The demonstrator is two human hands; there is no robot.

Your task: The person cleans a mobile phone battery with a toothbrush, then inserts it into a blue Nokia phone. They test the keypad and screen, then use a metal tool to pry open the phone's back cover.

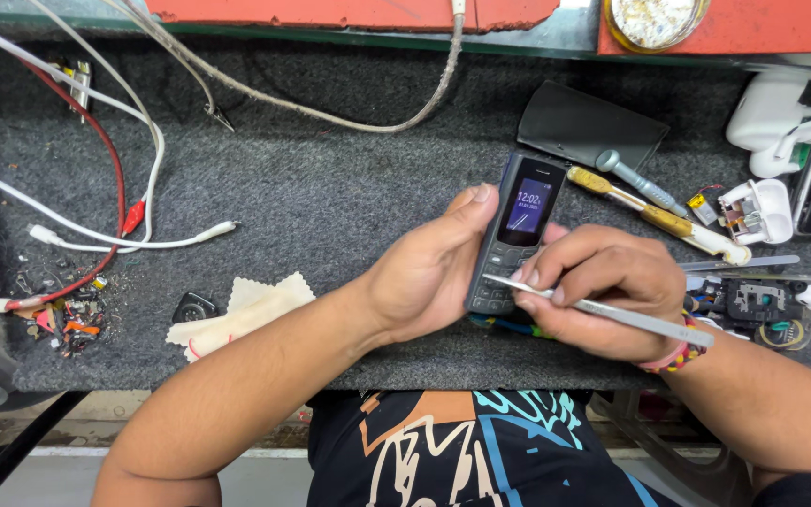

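Note:
My left hand (429, 272) grips a small dark keypad phone (516, 230) from its left side, thumb along the edge, screen lit and facing up. My right hand (603, 291) holds thin metal tweezers (612, 310) like a pen. Their tip rests on the phone's lower keypad, at its left edge. Both hands hover over a grey felt mat (312, 188).
Screwdrivers (650, 211) and a black cover (589, 127) lie right of the phone, with white earbud cases (762, 211) and small parts beyond. A yellow cloth (237, 314), white cables (96, 235), a red clip lead and scrap bits (68, 319) lie at left.

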